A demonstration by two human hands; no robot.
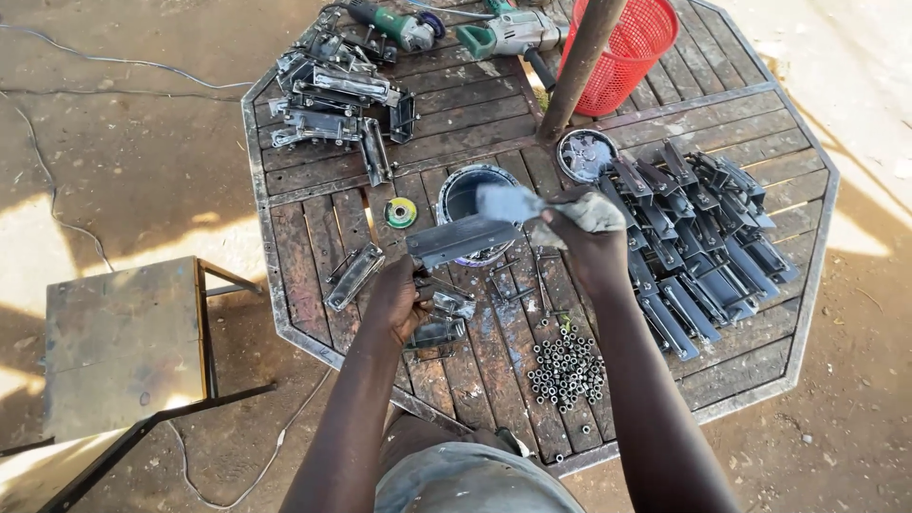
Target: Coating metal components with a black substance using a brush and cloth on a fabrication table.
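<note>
Head view, looking straight down: the left hand (pixel 397 302) is closed around the lower end of a flat grey metal bracket (pixel 463 238), fingers wrapped tight, holding it up over the bench (pixel 313 218). The bracket runs from that hand up and to the right, ending just short of the right hand (pixel 581 242). That right hand is clenched on a crumpled grey rag (pixel 532 205), pinched between thumb and fingers, and the rag lies against the bracket's upper right end, touching it. Right beneath the bracket sits an open paint can (pixel 467 193), dark inside, with its round lid (pixel 586 155) lying apart to the upper right. Under the left hand there's a small heap of shiny unpainted brackets (pixel 442 318). To the right of the right forearm, a big spread of dark painted brackets (pixel 703 237). Near the bench's lower edge, a cluster of small metal bushings (pixel 567 369). Up top left, another pile of bare metal parts (pixel 332 100), plus an angle grinder (pixel 394 24) and a drill (pixel 508 36). A red mesh basket (pixel 632 47) stands behind a rusty pole (pixel 579 66). A metal stool (pixel 123 342) stands on the ground to the left.
</note>
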